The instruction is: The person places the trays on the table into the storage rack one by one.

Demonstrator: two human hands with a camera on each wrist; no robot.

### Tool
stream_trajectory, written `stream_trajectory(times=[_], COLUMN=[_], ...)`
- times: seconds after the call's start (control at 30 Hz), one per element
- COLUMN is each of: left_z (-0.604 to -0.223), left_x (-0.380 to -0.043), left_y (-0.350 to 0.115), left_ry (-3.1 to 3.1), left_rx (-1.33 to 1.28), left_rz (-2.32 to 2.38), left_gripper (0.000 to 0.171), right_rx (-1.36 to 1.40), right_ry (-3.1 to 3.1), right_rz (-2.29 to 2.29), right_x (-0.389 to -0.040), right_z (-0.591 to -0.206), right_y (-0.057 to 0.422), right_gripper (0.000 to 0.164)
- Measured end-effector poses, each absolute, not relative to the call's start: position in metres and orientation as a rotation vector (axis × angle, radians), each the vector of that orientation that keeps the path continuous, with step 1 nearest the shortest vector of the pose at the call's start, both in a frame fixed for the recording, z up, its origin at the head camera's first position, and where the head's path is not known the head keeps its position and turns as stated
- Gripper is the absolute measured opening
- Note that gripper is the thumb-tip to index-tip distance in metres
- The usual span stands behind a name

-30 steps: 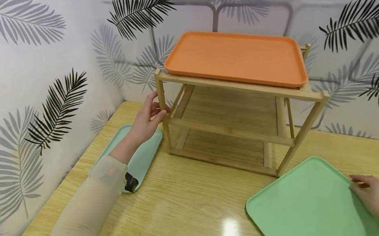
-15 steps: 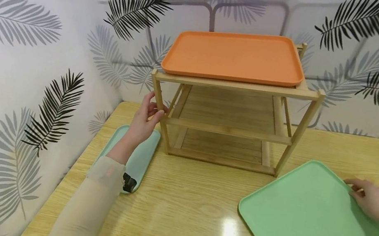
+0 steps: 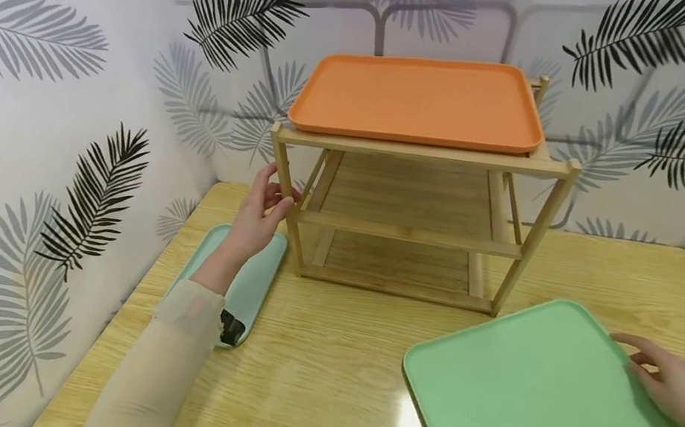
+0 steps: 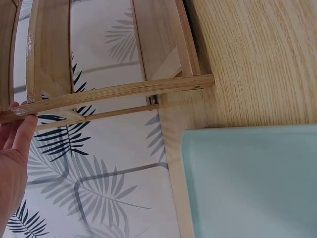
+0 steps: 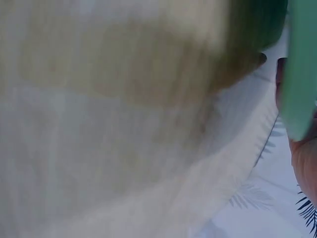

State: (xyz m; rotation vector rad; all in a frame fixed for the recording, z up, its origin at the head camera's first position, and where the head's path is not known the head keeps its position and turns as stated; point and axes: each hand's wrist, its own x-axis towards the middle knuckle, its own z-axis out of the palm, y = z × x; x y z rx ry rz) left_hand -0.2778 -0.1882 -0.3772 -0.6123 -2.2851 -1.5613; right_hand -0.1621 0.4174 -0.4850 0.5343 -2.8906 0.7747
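Note:
A wooden three-tier rack (image 3: pixel 410 234) stands toward the back, bearing an orange tray (image 3: pixel 422 102) on its top. My left hand (image 3: pixel 256 222) holds the rack's front left post, thumb on the near side and fingers behind it. The left wrist view shows the fingertips partly hidden by the post (image 4: pixel 124 90). At the right, my right hand (image 3: pixel 677 387) grips the far right edge of a large green tray (image 3: pixel 532 419). That tray lies askew, one corner toward the rack. In the blurred right wrist view, thumb and fingers lie on either side of its edge (image 5: pixel 299 74).
A small pale blue tray (image 3: pixel 257 278) lies on the wooden table (image 3: pixel 324 362) left of the rack, partly under my left forearm. Leaf-patterned wall covering (image 3: pixel 124 56) closes off the back and left. The rack's lower shelves (image 3: pixel 399 261) bear nothing.
My right hand has drawn the green tray left and toward me, turning it slightly. My left hand has stayed on the rack post. The head view has shifted a little.

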Motion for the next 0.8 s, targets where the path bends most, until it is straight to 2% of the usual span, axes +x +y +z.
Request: stream_trajectory(times=[0.27, 0.5, 0.8], left_z=[-0.378, -0.378, -0.369], left_x=[-0.278, -0.279, -0.270], left_y=[-0.188, -0.189, -0.185], left_ry=[-2.282, -2.285, -2.275], left_rx=[-0.630, -0.619, -0.633], left_rz=[-1.541, -1.519, -1.513], left_gripper=[0.049, 0.049, 0.048], right_rx=[0.278, 0.048, -0.122], right_ry=[-2.755, -2.673, -2.339], right_rz=[1.346, 1.420, 2.103], right_x=[-0.133, -0.117, -0.098], right_z=[-0.483, -0.479, -0.473], right_y=[0.403, 0.385, 0.355], right_gripper=[0.044, 0.040, 0.042])
